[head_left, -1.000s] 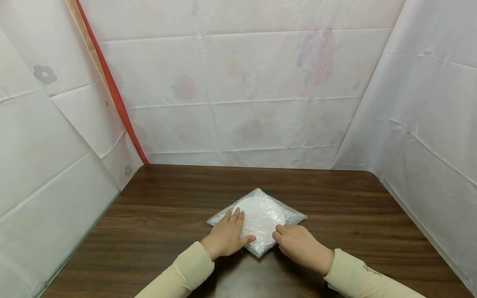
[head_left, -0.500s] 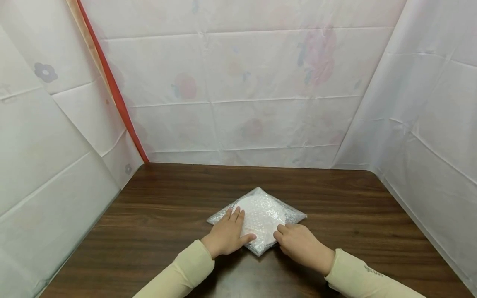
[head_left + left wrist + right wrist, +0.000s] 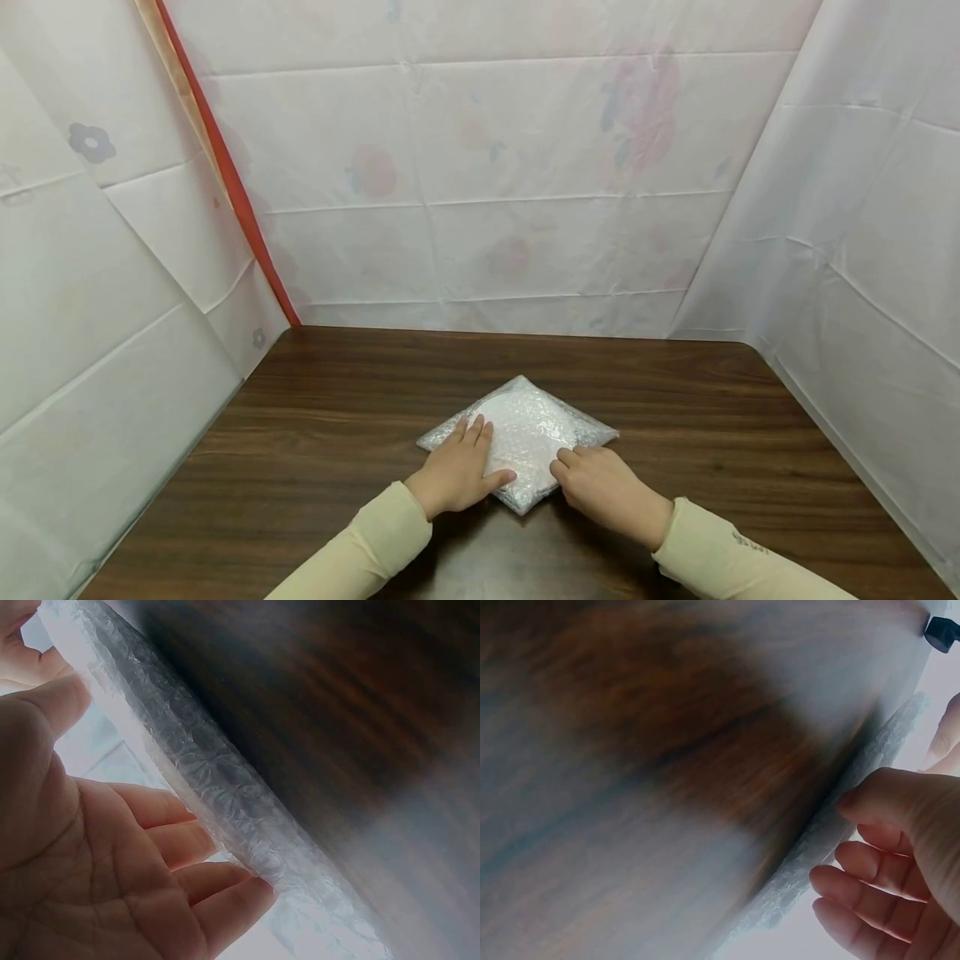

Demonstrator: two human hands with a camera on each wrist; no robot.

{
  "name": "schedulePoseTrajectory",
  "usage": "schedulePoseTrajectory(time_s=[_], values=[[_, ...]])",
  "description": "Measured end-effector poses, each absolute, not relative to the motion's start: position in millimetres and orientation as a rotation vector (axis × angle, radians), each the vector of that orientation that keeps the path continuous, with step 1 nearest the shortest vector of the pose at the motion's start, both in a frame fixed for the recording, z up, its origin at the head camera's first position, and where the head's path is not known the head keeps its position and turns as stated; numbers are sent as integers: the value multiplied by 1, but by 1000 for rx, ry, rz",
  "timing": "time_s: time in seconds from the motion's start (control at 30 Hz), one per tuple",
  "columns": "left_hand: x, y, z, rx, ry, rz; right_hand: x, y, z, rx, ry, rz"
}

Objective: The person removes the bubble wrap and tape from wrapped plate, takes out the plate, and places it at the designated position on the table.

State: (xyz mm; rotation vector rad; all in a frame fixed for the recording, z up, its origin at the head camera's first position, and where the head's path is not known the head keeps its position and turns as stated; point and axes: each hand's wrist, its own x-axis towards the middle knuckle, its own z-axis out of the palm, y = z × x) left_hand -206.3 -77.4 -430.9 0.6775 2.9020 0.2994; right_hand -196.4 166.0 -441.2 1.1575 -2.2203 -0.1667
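A flat package in clear bubble wrap (image 3: 532, 425) lies on the table with one corner towards me. Through the wrap a pale, rounded shape shows. My left hand (image 3: 457, 471) rests on its left side, fingers spread and the thumb reaching along the near side. At the near right edge my right hand (image 3: 603, 492) pinches the wrap with curled fingers. In the right wrist view the thumb (image 3: 877, 791) presses the side of the bubble wrap (image 3: 791, 862), and the other fingers curl beside it. The left wrist view shows the left fingertips at the rim of the bubble wrap (image 3: 225, 780).
The dark wood-grain table (image 3: 360, 383) runs back to a white printed cloth (image 3: 480, 250). Similar sheets hang at left and right, and a red strip (image 3: 240, 200) runs down the left corner. A small black object (image 3: 942, 634) shows at the right wrist view's upper edge.
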Motion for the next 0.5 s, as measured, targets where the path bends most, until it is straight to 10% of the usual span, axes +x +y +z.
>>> schedulePoseTrajectory(time_s=[0.5], values=[[-207,-78,-431,667,2889,314,-197,169,-436,1224,-2199,-143]])
